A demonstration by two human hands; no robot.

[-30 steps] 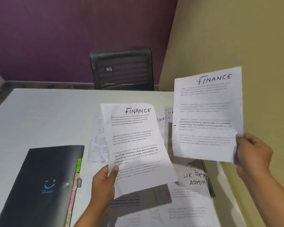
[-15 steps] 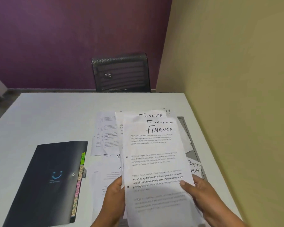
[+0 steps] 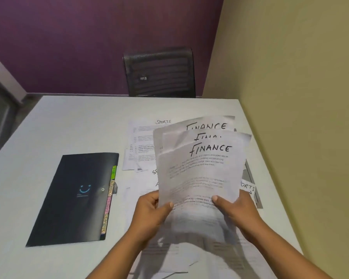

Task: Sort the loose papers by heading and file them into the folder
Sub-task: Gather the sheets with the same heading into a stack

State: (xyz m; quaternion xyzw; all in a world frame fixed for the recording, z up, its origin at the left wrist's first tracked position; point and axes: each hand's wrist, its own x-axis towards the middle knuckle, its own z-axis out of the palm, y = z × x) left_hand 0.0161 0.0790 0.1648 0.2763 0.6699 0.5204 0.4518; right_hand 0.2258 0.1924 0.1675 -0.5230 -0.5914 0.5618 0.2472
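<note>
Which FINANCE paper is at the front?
The front sheet, whose FINANCE heading shows whole. The middle sheet and back sheet peek out above it, headings cut off.

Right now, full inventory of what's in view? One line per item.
Table: one, white, fills the foreground.
Chair: one, black, beyond the table's far edge.
Purple wall: one, behind the chair.
Beige wall: one, on the right.
Folder: one, black with coloured tabs, closed, on the table's left.
Loose papers: several, white, lying on the table under and beyond the held sheets; some headed SPORTS.
Finance sheets: three headings visible, white, fanned, held above the table's right side.
Left hand: grips the sheets' lower left edge.
Right hand: grips their lower right edge.
</note>
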